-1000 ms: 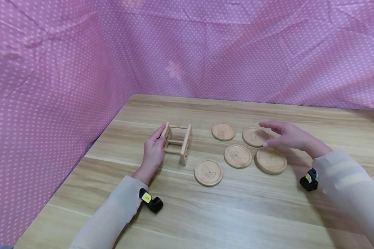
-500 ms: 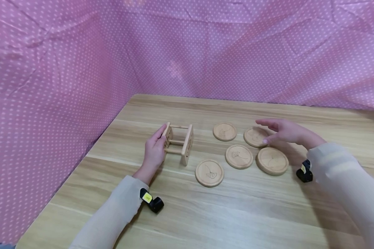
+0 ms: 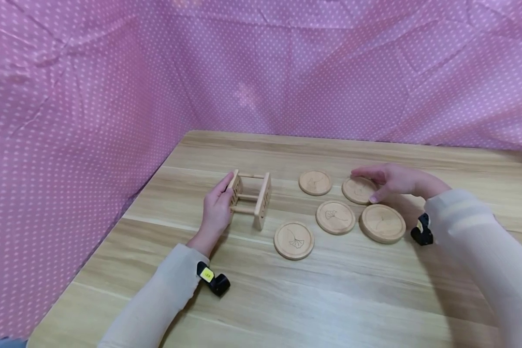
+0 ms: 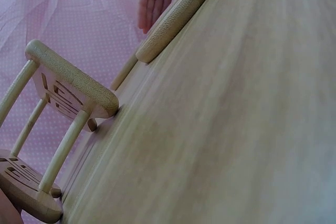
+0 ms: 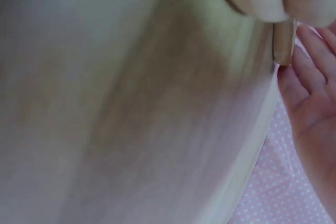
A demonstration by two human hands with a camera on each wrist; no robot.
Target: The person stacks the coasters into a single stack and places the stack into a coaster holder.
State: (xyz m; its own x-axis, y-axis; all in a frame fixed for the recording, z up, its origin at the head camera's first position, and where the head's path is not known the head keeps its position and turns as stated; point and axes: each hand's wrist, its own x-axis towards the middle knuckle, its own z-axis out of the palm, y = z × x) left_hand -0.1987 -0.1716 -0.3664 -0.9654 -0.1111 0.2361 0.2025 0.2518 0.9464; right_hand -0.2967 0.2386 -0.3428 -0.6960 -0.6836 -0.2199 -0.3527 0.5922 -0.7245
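Note:
At the left, my left hand (image 3: 216,208) grips the near-left side panel of a wooden coaster holder (image 3: 263,202). Two cut-out panels joined by dowels form this holder, which stands on the table in the left wrist view (image 4: 73,77) too. My right hand (image 3: 398,181) reaches over a round wooden coaster (image 3: 357,190) lying flat, fingertips at its far edge and thumb at its near right edge. Fairly straight fingers show beside a coaster edge (image 5: 284,43) in the right wrist view; a firm hold cannot be made out.
A thicker coaster pile (image 3: 383,223) lies just in front of the right hand. Three single coasters with leaf drawings, one in the middle (image 3: 335,217), one behind (image 3: 315,182) and one nearest (image 3: 294,240), lie between holder and pile. Pink dotted cloth (image 3: 287,72) hangs behind the table.
My right hand has moved left and come down over the back right coaster, its fingers and thumb spreading to the coaster's edges. The left hand and the holder stay in place.

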